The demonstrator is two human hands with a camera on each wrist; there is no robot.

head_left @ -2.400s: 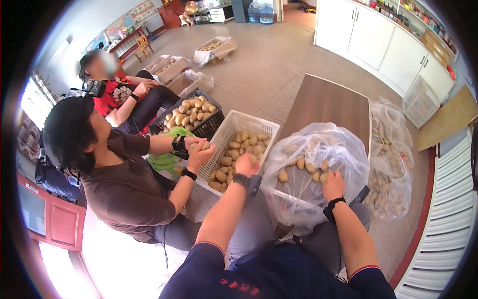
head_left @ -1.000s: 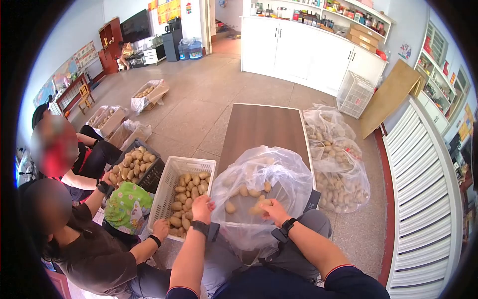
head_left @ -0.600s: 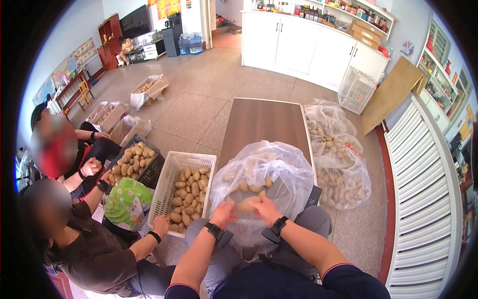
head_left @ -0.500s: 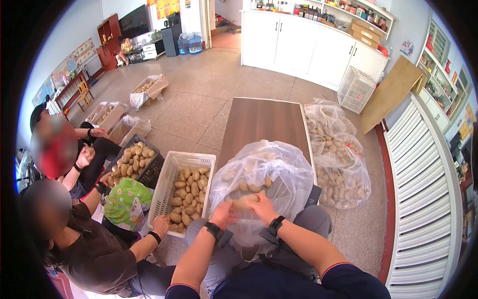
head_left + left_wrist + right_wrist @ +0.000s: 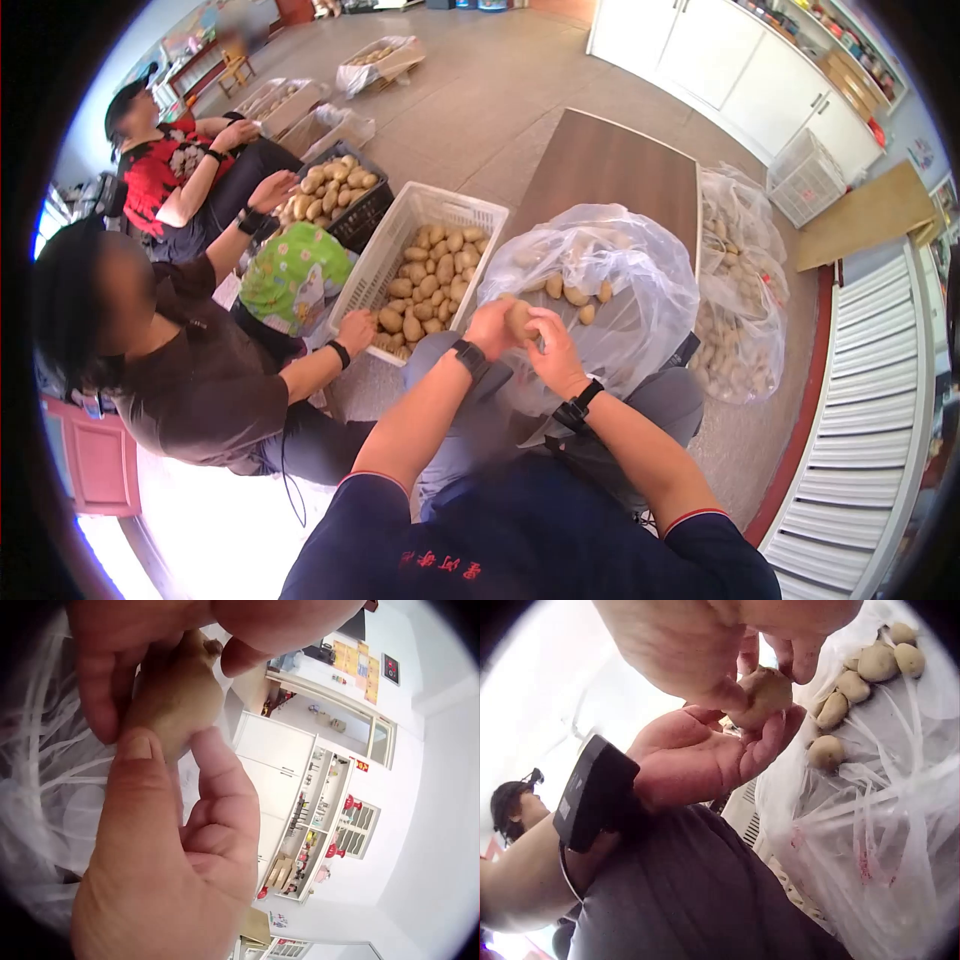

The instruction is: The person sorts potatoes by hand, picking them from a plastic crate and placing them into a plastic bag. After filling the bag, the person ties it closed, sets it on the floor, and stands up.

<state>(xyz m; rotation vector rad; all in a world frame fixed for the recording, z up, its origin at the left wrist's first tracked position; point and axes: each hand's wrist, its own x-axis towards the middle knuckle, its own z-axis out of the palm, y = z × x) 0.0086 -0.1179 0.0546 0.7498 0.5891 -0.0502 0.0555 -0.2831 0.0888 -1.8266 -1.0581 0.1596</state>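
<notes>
Both hands meet on one potato (image 5: 519,320), held over the near left edge of an open clear plastic bag (image 5: 640,335). In the right wrist view my left hand (image 5: 697,761) cups the potato (image 5: 771,696) from below, fingers curled up round it. My right hand (image 5: 558,355) grips it from the other side with thumb and fingers. A dark knob shows on the potato's end in the left wrist view. Several more potatoes (image 5: 877,663) lie in the bag. To the left, a white crate (image 5: 384,250) holds many potatoes.
The bag lies on a brown table (image 5: 615,165). Large bags of potatoes (image 5: 740,300) line its right side. Beside the white crate sit a person in a brown shirt (image 5: 200,400), a green bag (image 5: 295,280) and a black crate (image 5: 368,212). Another person (image 5: 175,170) sits behind.
The potato was lifted from the bag by my right hand, and my left hand came from the crate side to join it. Both hands then moved up and closer together; the head view turned left.
</notes>
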